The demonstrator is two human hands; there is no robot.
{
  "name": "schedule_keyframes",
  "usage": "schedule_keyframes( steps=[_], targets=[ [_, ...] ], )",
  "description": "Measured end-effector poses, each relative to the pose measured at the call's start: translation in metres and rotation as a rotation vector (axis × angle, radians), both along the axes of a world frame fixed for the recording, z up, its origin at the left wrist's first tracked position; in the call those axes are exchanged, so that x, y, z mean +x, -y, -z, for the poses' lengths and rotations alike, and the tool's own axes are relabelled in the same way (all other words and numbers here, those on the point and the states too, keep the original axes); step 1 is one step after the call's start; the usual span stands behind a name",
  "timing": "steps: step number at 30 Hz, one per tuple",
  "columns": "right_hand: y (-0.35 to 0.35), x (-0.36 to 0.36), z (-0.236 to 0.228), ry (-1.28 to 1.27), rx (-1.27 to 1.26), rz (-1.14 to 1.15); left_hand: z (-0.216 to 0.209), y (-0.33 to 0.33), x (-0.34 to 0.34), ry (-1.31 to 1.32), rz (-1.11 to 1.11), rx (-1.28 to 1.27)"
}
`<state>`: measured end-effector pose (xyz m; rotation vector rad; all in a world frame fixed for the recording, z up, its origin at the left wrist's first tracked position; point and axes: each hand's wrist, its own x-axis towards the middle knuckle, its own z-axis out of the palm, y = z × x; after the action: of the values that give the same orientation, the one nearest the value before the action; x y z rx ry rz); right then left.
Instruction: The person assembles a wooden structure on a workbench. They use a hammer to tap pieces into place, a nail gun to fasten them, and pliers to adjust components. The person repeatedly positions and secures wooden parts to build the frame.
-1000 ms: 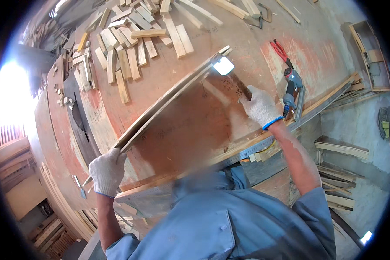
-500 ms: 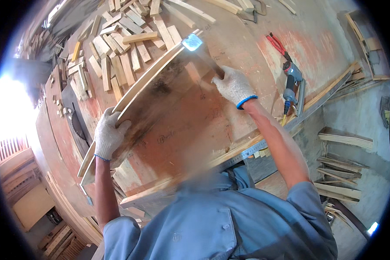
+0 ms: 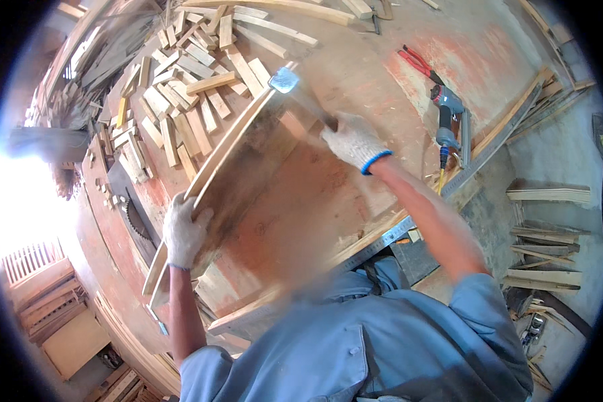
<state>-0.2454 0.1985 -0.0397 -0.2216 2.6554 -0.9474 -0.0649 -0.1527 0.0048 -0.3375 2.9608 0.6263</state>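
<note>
A pair of long, curved wooden strips [image 3: 229,149] lies slantwise in front of me, side by side. My left hand [image 3: 185,231], in a white knit glove, grips them along their lower half, with the thumb on the inner side. In a like glove with a blue cuff, my right hand [image 3: 355,141] is closed round the handle of what looks like a hammer, blurred by motion. Its bright metal head [image 3: 285,80] is at the strips' upper end; whether it touches them I cannot tell. A small bluish metal piece [image 3: 159,323] shows by their lower end.
Many short wood blocks [image 3: 191,127] are heaped on the worn workbench [image 3: 355,194] at the far left. A saw blade [image 3: 137,218] lies left of my left hand. Red-handled pliers [image 3: 417,61] and an air nailer [image 3: 449,117] rest at the right, near a metal-edged rail [image 3: 462,175].
The view has shifted, so the bench and its contents sit differently. Both hands keep their grips; the strips and the hammer remain close together at the upper end.
</note>
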Motion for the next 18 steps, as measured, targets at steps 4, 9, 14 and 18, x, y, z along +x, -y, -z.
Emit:
schedule_keyframes(
  steps=[4, 9, 14, 18],
  targets=[
    [-0.039, 0.021, -0.030, 0.147, 0.188, -0.109, 0.004, -0.046, 0.038, -0.096, 0.032, -0.295],
    [-0.032, 0.028, -0.010, 0.101, 0.175, -0.040, 0.005, -0.039, 0.030, -0.154, 0.030, -0.253],
    [0.004, -0.004, -0.026, 0.075, 0.128, -0.133, 0.003, 0.008, 0.004, -0.016, 0.013, -0.002],
    [0.008, -0.012, -0.012, 0.038, 0.173, -0.166, 0.010, 0.017, -0.004, -0.004, 0.003, 0.050]
  ],
)
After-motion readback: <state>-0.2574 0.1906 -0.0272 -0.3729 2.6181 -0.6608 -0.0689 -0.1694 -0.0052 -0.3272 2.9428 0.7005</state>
